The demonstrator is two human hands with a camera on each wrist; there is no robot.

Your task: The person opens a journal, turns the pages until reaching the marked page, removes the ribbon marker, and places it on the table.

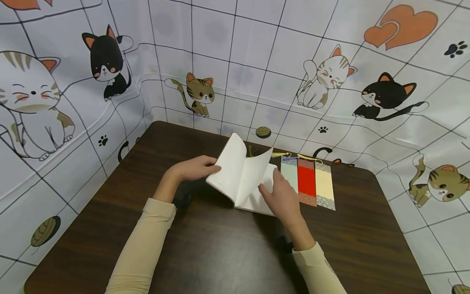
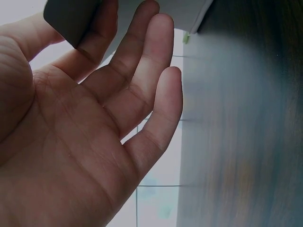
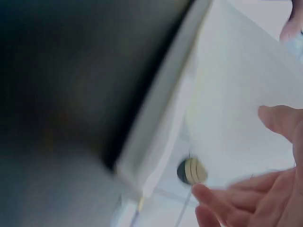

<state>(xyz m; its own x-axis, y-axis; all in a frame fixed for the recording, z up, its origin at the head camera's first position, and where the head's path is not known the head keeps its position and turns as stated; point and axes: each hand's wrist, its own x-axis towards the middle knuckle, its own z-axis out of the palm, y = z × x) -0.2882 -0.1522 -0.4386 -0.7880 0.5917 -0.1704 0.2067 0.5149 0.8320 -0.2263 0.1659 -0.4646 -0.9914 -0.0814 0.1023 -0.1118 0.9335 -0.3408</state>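
Note:
An open notebook (image 1: 228, 169) with blank-looking white pages is tilted up on its left side over the table. My left hand (image 1: 193, 168) pinches that raised left side at its outer edge, thumb over the page and fingers behind. In the left wrist view, the dark corner of the cover (image 2: 71, 21) sits between thumb and index finger. A single curved page (image 1: 256, 173) stands up from the middle. Beside it, my right hand (image 1: 284, 198) is at the notebook's right edge, thumb spread from the fingers. The right wrist view shows the white page (image 3: 236, 90) close to that thumb.
Three tasselled bookmarks lie right of the notebook: a pale green one (image 1: 290, 173), a red one (image 1: 306, 177) and a cream one (image 1: 324, 185). Another green tassel (image 1: 251, 150) shows behind the notebook. A cat-patterned sheet (image 1: 253, 73) surrounds the dark wooden table (image 1: 220, 249).

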